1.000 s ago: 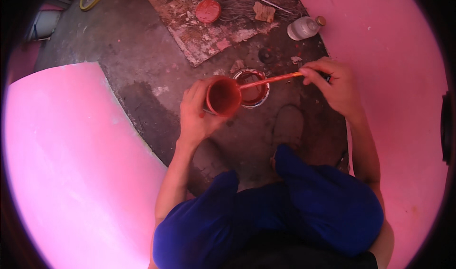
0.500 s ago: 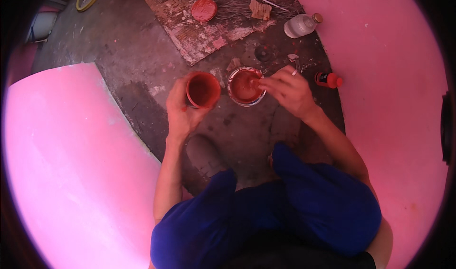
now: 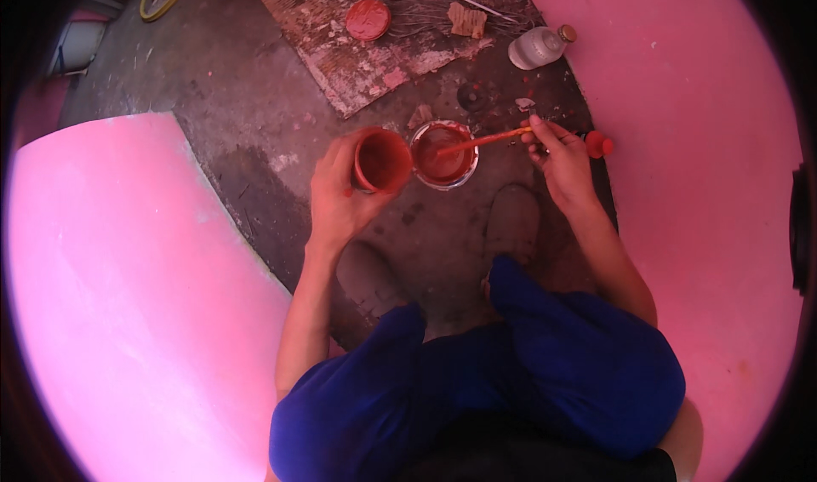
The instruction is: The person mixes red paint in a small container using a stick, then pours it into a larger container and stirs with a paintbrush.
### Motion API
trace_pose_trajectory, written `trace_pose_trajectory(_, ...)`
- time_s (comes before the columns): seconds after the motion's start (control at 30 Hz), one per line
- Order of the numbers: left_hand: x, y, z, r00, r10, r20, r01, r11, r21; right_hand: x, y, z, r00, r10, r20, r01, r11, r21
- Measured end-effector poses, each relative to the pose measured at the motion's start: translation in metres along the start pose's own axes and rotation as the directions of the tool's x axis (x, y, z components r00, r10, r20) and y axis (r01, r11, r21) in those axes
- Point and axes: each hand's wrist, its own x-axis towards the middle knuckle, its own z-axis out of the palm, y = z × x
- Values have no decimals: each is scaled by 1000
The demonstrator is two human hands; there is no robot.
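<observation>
I am taking the tin as the centre of the clock, twelve pointing away from the person. The right hand (image 3: 563,160), at three o'clock, is pinching the outer end of a red stick (image 3: 485,141) between thumb and fingers. The left hand (image 3: 338,191), at eight to nine o'clock, is curling round the outside of a red cup (image 3: 382,160). The stick's inner end is pointing into the mouth of the tin (image 3: 471,172); whether it is touching the red paint (image 3: 441,169), I cannot tell. The cup is sitting in the grip at nine o'clock, just beside the tin. Beyond the right hand, a red-capped bottle (image 3: 599,144) is showing, partly hidden. A clear bottle (image 3: 536,49) is lying between one and two. At eleven, a red lid (image 3: 368,19) is resting on a stained board (image 3: 336,78).
</observation>
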Motion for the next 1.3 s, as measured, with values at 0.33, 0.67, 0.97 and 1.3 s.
trace_pose_trajectory(0.33,6,40,24,997,60,53,-53,991,-126,-50,-23,55,880,-329,344,410,891,-196)
trace_pose_trajectory(0.67,-3,26,10,999,41,16,-39,989,-143,-40,-49,12,891,-405,206,448,858,-253)
trace_pose_trajectory(0.97,-8,-6,7,991,-121,-60,109,977,-181,-10,-18,5,780,-549,300,623,637,-454)
trace_pose_trajectory(1.3,-1,-9,2,999,-30,-33,28,998,-53,4,26,18,991,-71,117,102,954,-281)
